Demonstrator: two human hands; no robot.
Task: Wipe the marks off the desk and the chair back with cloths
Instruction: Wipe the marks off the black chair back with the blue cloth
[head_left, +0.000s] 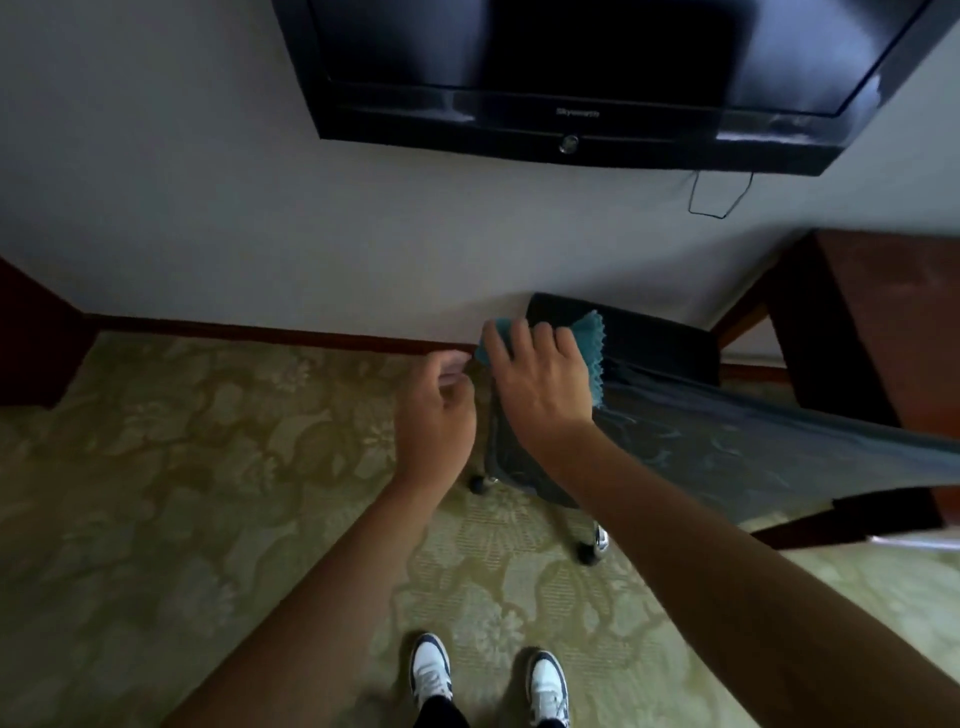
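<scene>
**Teal cloth pressed on chair back, R hand on top**

R hand (537, 384) lies flat on a teal cloth (592, 343), fingers (519, 338) spread and mostly straight, pressing the cloth onto the top edge of the chair back (649, 338). Cloth's scalloped edge shows just right of the fingers; another corner pokes out left of them. Chair back is dark, sits beyond and right of the fingers, close to the wall (260, 234).

L hand (436, 410) hovers just left of the R hand, fingers (452, 371) loosely curled, holding nothing visible; slightly blurred, so can't tell if it touches the chair's side.

Below the R wrist: chair's casters (589, 551) on a green patterned carpet (208, 467). Right of the R forearm: a bluish patterned fabric (753, 452) stretching toward the frame edge. Dark wooden bench (893, 322) far right of the fingers. Black Skyworth TV (571, 78) on the wall above them. White-and-navy sneakers (431, 670) at bottom.
</scene>
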